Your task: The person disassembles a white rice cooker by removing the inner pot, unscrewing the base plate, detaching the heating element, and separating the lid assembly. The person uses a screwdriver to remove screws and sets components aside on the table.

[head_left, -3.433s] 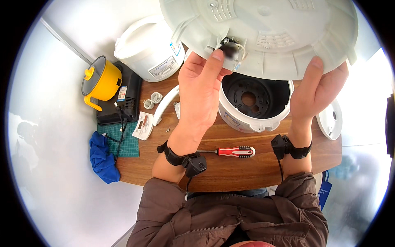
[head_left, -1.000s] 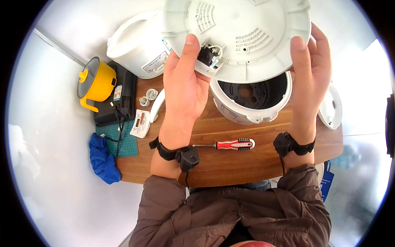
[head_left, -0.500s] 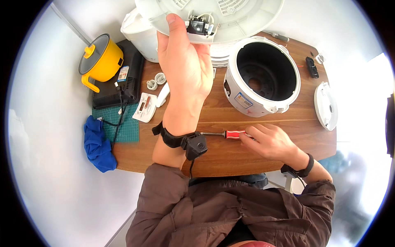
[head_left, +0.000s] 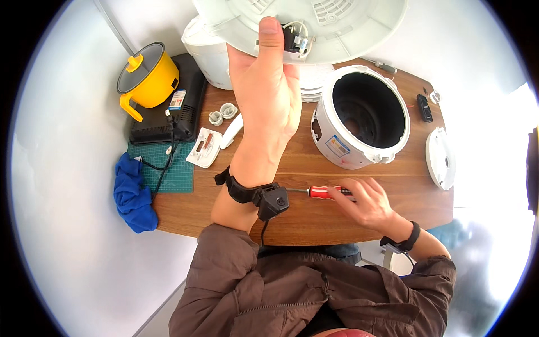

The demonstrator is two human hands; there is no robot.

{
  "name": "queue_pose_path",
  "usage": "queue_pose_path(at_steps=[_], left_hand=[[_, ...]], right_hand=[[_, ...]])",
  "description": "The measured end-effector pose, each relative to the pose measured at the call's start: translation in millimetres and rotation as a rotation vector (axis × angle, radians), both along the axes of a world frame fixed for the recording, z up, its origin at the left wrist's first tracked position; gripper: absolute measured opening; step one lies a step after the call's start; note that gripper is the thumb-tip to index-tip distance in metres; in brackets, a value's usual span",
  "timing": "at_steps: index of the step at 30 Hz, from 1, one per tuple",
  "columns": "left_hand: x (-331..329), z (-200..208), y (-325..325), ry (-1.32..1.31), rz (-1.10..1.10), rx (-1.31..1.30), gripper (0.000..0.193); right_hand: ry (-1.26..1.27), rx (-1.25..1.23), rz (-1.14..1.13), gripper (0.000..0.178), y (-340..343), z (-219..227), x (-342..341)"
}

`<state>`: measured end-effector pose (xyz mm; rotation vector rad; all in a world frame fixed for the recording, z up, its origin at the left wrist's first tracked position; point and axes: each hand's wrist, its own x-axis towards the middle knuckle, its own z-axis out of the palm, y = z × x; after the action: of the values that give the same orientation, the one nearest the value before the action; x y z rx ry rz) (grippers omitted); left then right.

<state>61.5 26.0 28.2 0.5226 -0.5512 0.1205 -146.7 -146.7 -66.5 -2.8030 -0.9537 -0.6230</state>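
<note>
1. Wooden table (head_left: 314, 216): it spans the middle of the frame, and everything below rests on it or is held above it.
2. White cooker base plate (head_left: 337, 28): it sits at the top centre, raised above the table with its ribbed inner side towards you. A small black part with wires shows at its lower edge, just beside your thumb.
3. White cooker body (head_left: 359, 121): it stands right of centre on the table, tilted, with its dark hollow open towards you.
4. Your left hand (head_left: 266, 95): it is raised at upper centre and clamped on the rim of the base plate, thumb up along it.
5. Yellow pot (head_left: 147, 78): it sits at upper left on a black appliance (head_left: 188, 106), with its grey lid on.
6. Blue cloth (head_left: 135, 194): it lies bunched at the table's left edge, beside a green mat (head_left: 177, 174).
7. White lid (head_left: 441, 157): it lies at the right edge of the table.
8. Your right hand (head_left: 368, 205): it is lower right of centre, fingers closing over the handle of the screwdriver; you cannot tell whether the grip is complete.
9. Red-handled screwdriver (head_left: 323, 192): it lies flat near the table's front edge, shaft pointing towards the left of the frame.
</note>
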Motion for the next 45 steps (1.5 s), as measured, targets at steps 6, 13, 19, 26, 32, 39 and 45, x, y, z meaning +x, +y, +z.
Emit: queue_pose_path(at_steps=[6,13,19,26,32,39,45], left_hand=[[-4,6,2,0.011,0.004,0.024,0.050],[-4,7,-2,0.081,-0.004,-0.017,0.052],[0,6,-2,0.079,-0.018,-0.109,0.052],[-4,6,-8,0.057,-0.036,-0.093,0.051],[-6,-1,-11,0.015,-0.057,-0.071,0.048],[-5,-13,-14,-0.151,-0.051,0.020,0.055],[-7,-13,-19,-0.106,-0.103,-0.021,0.056]], right_hand=[[-0.345,0.229,-0.020,0.042,-33,48,9],[-0.586,0.550,-0.233,0.045,-26,114,53],[-0.449,0.610,-0.297,0.038,-18,128,73],[-0.409,0.639,-0.299,0.040,-19,126,81],[-0.387,0.679,-0.286,0.040,-27,119,81],[-0.330,0.734,-0.283,0.039,-39,120,79],[-0.413,0.784,-0.269,0.041,-42,124,75]])
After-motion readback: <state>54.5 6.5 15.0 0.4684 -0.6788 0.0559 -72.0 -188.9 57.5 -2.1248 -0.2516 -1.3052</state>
